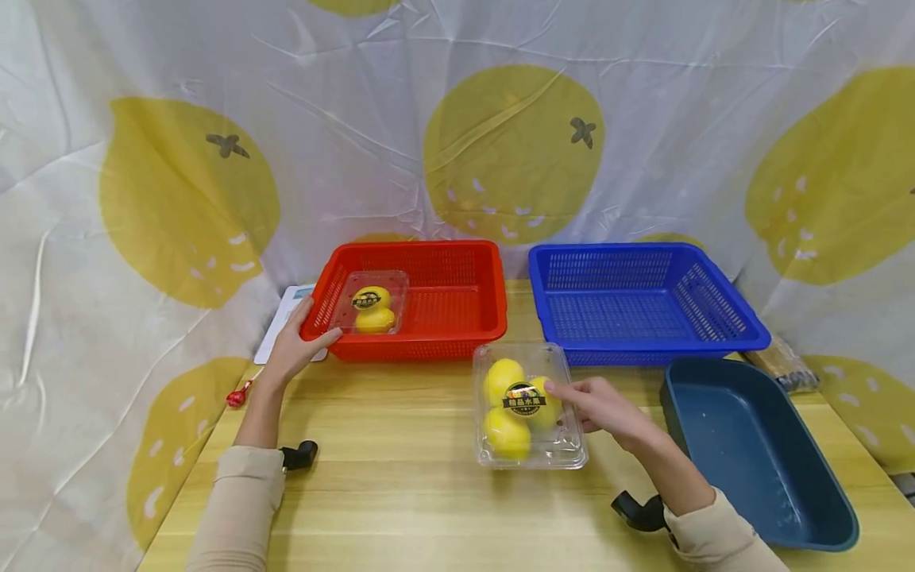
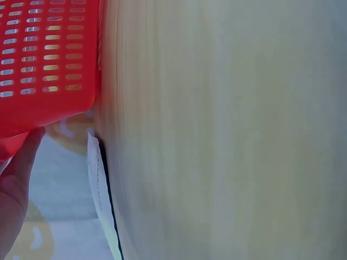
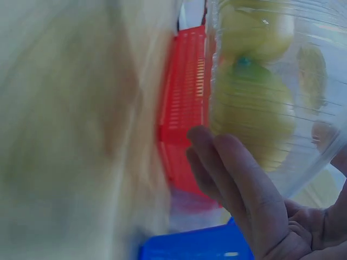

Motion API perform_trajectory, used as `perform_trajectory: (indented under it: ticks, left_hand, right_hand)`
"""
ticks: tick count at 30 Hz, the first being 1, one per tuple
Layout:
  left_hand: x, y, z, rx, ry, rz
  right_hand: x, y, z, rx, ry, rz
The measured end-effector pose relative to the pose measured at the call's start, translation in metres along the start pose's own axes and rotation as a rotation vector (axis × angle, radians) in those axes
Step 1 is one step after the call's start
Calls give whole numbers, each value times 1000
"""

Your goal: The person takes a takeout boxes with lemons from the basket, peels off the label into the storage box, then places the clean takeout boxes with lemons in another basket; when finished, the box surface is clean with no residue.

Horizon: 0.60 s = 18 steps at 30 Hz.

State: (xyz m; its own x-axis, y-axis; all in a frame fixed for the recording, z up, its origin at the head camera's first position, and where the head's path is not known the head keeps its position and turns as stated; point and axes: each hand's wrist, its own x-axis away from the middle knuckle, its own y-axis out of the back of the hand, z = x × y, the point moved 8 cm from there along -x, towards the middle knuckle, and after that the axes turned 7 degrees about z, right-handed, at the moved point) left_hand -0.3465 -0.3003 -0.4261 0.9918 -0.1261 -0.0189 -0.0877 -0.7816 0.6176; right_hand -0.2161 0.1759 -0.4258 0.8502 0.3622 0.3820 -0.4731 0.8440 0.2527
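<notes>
The right wrist view shows us fingers (image 3: 249, 179), hidden in the head view, beneath the clear fruit box (image 1: 529, 409); we locate the box before the gap between red basket (image 1: 422, 347) and blue basket (image 1: 608, 311); we have room on the table (image 1: 379, 453) leftward; the right hand (image 1: 604, 409) grips the box's right edge, thumb on top; the left hand (image 1: 289, 349) spreads wide on the red basket's near-left corner

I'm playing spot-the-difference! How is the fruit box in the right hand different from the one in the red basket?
The held box is pinched in the right hand, while the basket box lies in the red basket. The held box shows three yellow lemons; the basket box shows two. Both boxes are clear, with a dark label on top.
</notes>
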Motion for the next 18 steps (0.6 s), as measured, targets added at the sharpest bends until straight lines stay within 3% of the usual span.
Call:
perform_trajectory:
  ticks: [11,18]
  left_hand:
    - [1,1,-1,9,2,-29]
    - [6,1,0,2,18,-100]
  right_hand:
    - [-2,-10,-36,-15,-31,-4]
    - [-4,-9,-43,-1,-33,-54]
